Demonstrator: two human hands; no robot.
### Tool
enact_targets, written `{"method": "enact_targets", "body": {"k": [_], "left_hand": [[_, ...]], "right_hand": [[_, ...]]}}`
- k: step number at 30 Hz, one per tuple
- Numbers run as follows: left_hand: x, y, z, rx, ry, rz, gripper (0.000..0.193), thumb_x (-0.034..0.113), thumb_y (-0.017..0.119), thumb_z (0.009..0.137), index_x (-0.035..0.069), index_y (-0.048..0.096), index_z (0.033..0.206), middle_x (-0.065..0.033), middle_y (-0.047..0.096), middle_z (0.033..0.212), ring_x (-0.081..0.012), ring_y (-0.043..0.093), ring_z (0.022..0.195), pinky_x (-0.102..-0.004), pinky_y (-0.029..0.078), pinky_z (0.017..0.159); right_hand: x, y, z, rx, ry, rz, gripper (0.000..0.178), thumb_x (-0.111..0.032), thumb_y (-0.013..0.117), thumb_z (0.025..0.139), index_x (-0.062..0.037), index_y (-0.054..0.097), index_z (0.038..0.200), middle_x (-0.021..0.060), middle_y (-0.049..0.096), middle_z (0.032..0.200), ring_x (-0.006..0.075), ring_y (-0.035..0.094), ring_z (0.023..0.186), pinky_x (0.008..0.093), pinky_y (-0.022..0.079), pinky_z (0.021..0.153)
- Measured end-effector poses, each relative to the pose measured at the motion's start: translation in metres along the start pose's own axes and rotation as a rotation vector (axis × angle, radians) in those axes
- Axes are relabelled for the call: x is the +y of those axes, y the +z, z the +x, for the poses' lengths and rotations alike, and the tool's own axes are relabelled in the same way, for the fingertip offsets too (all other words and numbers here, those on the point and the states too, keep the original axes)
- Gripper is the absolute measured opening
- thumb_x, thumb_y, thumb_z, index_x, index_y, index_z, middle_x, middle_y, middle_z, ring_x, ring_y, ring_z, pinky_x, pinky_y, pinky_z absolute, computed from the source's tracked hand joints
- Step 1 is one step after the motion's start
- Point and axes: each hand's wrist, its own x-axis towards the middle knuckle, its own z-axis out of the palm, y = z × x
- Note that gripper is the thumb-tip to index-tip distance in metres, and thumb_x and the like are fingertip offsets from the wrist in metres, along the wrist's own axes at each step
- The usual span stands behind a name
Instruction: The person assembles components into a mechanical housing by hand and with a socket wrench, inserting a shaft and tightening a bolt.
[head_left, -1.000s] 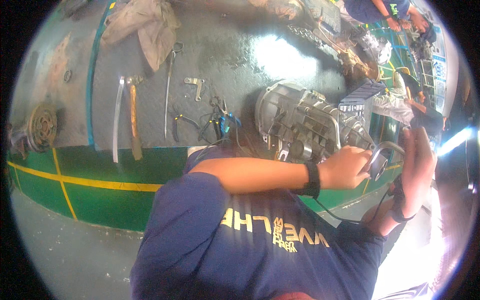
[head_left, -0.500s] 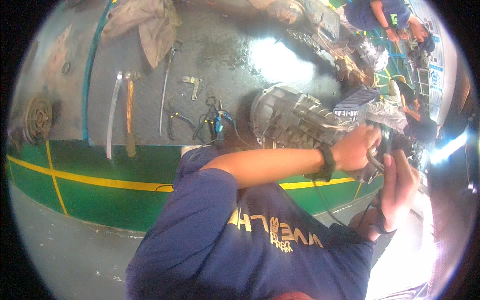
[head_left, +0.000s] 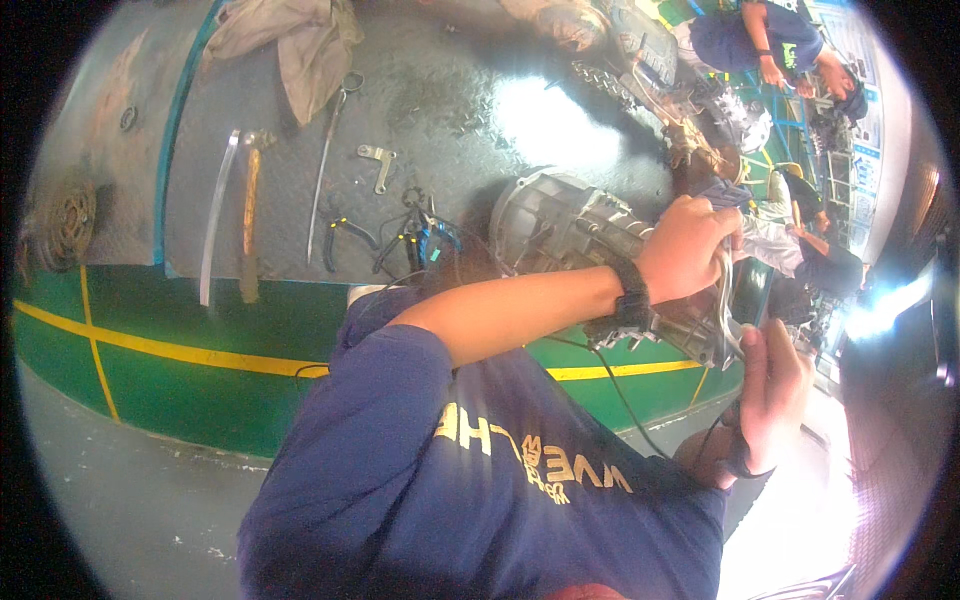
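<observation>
A bent, shiny metal rod (head_left: 726, 300) is held between my two hands at the right end of a grey metal gearbox (head_left: 570, 215). My left hand (head_left: 690, 248) is closed around its upper part, reaching across the gearbox with a dark watch on the wrist. Lower down and nearer me, my right hand (head_left: 775, 372) pinches the rod's other end between thumb and fingers. The gearbox lies on its side on the dark table, its wide bell end to the left. My left forearm and hand hide part of its right end.
Left of the gearbox lie pliers (head_left: 350, 238), blue-handled pliers (head_left: 436, 240), an angled bracket (head_left: 380, 167), a long thin rod (head_left: 328, 165), a wooden-handled hammer (head_left: 250, 215) and a metal strip (head_left: 219, 215). A cloth (head_left: 300, 50) lies farther back. People work at the far right.
My left hand has moved left and up, and my right hand slightly down and left. The rod between them now stands more upright and shows more of its length.
</observation>
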Motion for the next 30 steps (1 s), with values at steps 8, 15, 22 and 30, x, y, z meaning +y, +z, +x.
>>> {"method": "enact_targets", "body": {"k": [8,15,22,30], "left_hand": [[-0.001,0.024,-0.081,-0.631,-0.11,-0.147,0.038,0.033,0.077,0.088,0.008,0.068,0.115,-0.0203,0.07,0.084,-0.0399,0.071,0.083,-0.0497,0.056,0.074],[0.002,-0.034,-0.02,-0.171,-0.123,-0.144,0.019,0.008,0.072,0.082,0.007,0.065,0.099,-0.0175,0.071,0.086,-0.0404,0.071,0.082,-0.049,0.054,0.072],[-0.005,0.055,-0.05,-0.34,-0.062,-0.304,0.014,0.012,0.071,0.086,0.004,0.066,0.096,-0.0217,0.072,0.085,-0.0435,0.071,0.083,-0.053,0.054,0.073],[0.017,-0.035,-0.034,-0.396,-0.174,-0.198,0.013,0.01,0.071,0.082,0.005,0.066,0.093,-0.0207,0.071,0.083,-0.0431,0.071,0.081,-0.053,0.054,0.073]], "right_hand": [[0.005,0.003,0.045,0.108,-0.128,-0.113,0.023,-0.01,0.064,0.1,-0.0001,0.056,0.081,0.0217,0.052,0.063,0.0397,0.052,0.053,0.046,0.04,0.054],[0.016,-0.003,0.008,-0.101,-0.059,-0.007,0.024,-0.004,0.067,0.094,-0.0008,0.051,0.077,0.0202,0.051,0.062,0.0365,0.052,0.051,0.0425,0.039,0.052],[-0.016,0.001,0.034,0.027,-0.162,-0.063,0.023,-0.006,0.068,0.095,-0.0009,0.055,0.077,0.0179,0.053,0.06,0.0376,0.053,0.049,0.0413,0.039,0.05],[0.048,-0.003,0.024,-0.049,0.1,-0.092,0.02,-0.014,0.068,0.099,0.0008,0.061,0.087,0.0202,0.061,0.072,0.0374,0.057,0.061,0.0458,0.045,0.064]]}}
